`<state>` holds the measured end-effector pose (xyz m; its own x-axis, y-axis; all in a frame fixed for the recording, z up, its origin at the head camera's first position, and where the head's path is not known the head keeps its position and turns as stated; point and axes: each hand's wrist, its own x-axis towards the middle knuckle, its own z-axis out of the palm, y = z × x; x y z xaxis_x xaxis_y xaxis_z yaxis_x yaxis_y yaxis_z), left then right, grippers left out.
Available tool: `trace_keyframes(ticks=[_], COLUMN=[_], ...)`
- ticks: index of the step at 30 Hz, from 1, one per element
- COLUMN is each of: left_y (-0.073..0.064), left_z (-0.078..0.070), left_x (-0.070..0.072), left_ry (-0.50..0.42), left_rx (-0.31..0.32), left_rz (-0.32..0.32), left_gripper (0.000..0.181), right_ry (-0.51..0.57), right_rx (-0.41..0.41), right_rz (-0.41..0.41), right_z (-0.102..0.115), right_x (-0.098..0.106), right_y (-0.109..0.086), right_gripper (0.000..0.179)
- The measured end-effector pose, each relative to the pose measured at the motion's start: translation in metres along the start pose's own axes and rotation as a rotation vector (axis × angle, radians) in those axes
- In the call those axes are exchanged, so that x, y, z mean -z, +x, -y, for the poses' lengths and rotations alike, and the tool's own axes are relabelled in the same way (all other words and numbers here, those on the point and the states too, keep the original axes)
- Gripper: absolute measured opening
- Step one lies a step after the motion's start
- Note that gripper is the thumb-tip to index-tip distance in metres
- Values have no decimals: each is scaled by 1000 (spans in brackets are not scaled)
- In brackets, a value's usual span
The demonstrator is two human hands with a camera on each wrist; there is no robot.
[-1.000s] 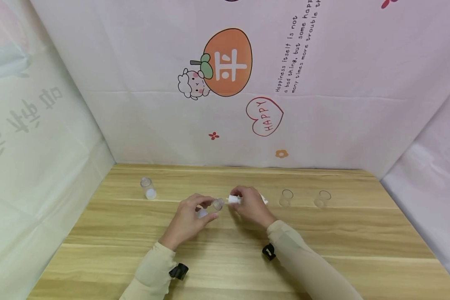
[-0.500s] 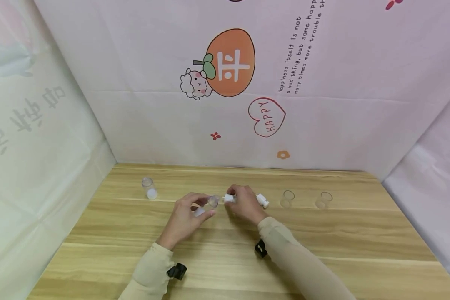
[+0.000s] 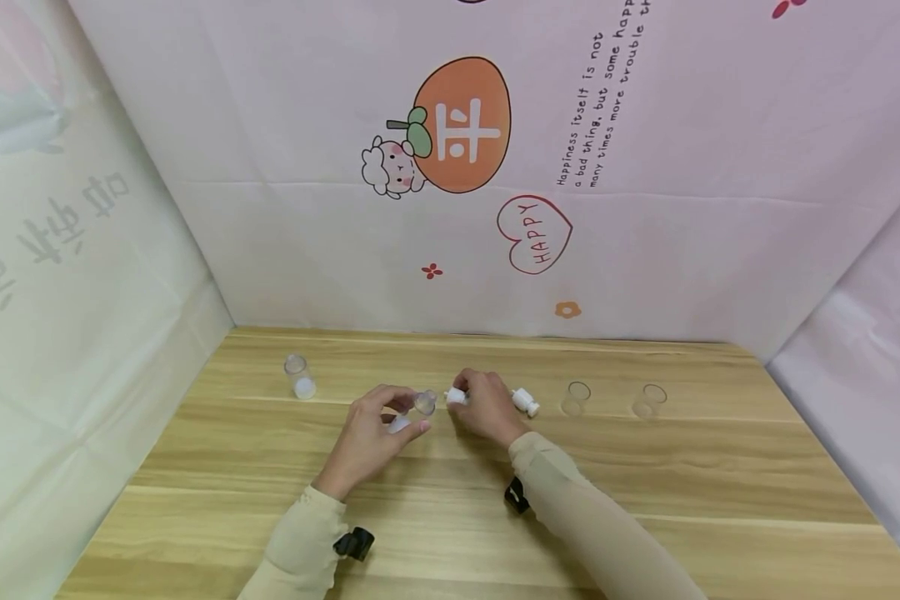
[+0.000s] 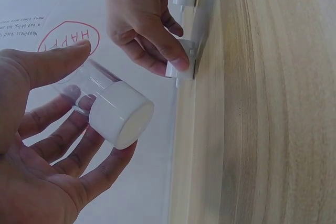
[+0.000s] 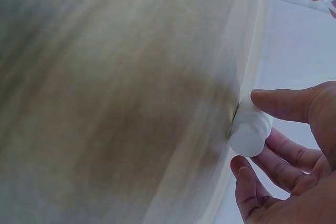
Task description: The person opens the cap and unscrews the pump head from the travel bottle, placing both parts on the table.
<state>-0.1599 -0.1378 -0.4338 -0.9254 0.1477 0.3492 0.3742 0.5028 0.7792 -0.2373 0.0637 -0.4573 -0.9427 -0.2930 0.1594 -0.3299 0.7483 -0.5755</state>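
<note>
My left hand (image 3: 371,429) grips a small clear bottle with a white base (image 4: 123,114), held tilted between thumb and fingers above the table. In the head view the bottle's clear neck end (image 3: 424,403) points toward my right hand (image 3: 487,406). That hand pinches a white pump head (image 5: 249,137) between thumb and fingers, low down at the tabletop, its thin stem facing the bottle. A short gap separates the two parts. A second white pump head (image 3: 525,402) lies on the table just right of my right hand.
A similar clear bottle with a white base (image 3: 298,377) is at the back left of the wooden table (image 3: 450,517). Two clear cups or caps, one nearer (image 3: 573,400) and one farther right (image 3: 647,402), stand at the back right. A printed cloth (image 3: 307,250) hangs behind.
My right hand has shifted slightly left with the pump head, and the second pump head now shows fully beside it. My left hand has moved a little left with the bottle.
</note>
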Motion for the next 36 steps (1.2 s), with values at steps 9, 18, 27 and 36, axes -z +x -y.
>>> trace_keyframes(ticks=[9,18,27,36], left_y=[-1,0,0,1], left_z=[-1,-2,1,6], left_x=[0,1,2,4], left_ry=[-1,-10,-13,-4], left_rx=[1,9,21,53], left_rz=[0,5,4,10], left_gripper=[36,35,36,36], right_ry=[-4,0,7,-18], right_rx=[2,-1,3,-11], right_rz=[1,2,-1,-8], right_z=[0,0,1,5], right_x=[0,0,2,14], right_y=[1,2,-1,-12], right_gripper=[30,35,37,43])
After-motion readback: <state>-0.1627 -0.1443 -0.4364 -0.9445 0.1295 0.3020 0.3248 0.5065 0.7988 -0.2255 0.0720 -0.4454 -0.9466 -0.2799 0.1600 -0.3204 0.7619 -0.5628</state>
